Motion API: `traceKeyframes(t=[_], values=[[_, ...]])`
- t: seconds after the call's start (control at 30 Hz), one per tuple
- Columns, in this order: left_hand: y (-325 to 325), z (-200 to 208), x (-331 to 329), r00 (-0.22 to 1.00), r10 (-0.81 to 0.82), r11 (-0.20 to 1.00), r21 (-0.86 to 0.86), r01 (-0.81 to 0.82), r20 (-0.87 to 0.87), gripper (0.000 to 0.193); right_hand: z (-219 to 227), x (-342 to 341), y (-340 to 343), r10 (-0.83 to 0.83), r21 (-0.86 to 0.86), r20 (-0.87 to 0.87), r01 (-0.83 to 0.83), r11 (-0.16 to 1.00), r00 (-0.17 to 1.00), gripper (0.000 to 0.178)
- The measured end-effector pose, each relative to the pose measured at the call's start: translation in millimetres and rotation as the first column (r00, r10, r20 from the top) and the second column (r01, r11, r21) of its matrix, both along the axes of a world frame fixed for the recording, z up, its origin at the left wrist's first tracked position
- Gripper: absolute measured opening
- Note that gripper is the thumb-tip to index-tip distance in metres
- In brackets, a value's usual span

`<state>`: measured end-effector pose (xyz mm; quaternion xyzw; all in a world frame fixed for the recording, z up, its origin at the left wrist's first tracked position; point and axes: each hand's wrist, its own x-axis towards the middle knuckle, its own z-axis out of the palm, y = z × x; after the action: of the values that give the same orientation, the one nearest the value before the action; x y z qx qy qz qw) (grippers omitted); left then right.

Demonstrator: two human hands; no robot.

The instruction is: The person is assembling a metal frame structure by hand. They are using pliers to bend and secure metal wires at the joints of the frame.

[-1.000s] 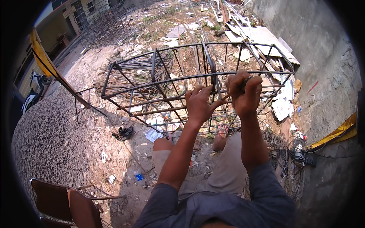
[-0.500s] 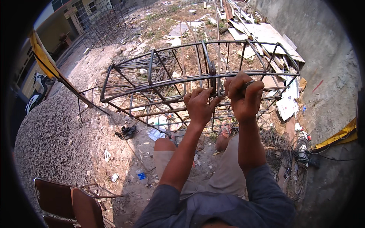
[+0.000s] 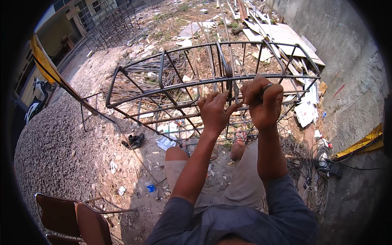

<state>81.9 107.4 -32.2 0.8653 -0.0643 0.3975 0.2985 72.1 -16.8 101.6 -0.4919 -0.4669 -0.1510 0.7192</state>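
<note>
A long rebar cage [image 3: 179, 85] of dark bars and square stirrups stretches across in front of me at knee height or above. My left hand [image 3: 214, 109] is closed at its middle, finger and thumb about a stirrup [image 3: 222, 61] just under the upper near bar; the exact contact is partly hidden. Beside it, my right hand [image 3: 263, 102] is raised in a fist around a slim dark metal tool [image 3: 267, 86]. Only an end of this tool shows above the fingers, so its kind is unclear. Both hands are close together at the near bar.
Gravel [image 3: 53, 151] is heaped at left, near a brown chair [image 3: 57, 214]. Bundled rods [image 3: 143, 75] lie beyond the cage. Boards [image 3: 281, 38] and scrap lie along the concrete wall [image 3: 347, 61] at right. Tangled wires and cables [image 3: 312, 179] lie below it.
The whole view has shifted slightly. Both hands keep nearly the same place and grip at the cage.
</note>
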Motion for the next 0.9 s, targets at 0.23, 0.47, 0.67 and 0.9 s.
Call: traceKeyframes(t=[0.23,0.47,0.67,0.9], values=[[-4,-1,4,0.997,0.024,1.0,-0.02,-0.023,0.072,0.042,3,12,0,0.089,-0.02,-0.066,-0.091,0.996,0.994,0.069],[1,-4,2,0.998,0.024,1.0,0.003,-0.025,0.062,0.044,7,5,0,0.104,-0.106,-0.036,-0.107,0.989,0.994,0.069],[5,-4,5,0.998,0.001,0.999,0.039,-0.003,0.067,0.051,8,-7,5,0.042,-0.075,-0.13,-0.052,0.996,0.991,0.072],[2,-6,-2,0.996,0.017,0.998,0.064,-0.022,0.085,0.049,9,-26,5,-0.048,-0.038,-0.298,0.039,0.999,0.953,0.065]])
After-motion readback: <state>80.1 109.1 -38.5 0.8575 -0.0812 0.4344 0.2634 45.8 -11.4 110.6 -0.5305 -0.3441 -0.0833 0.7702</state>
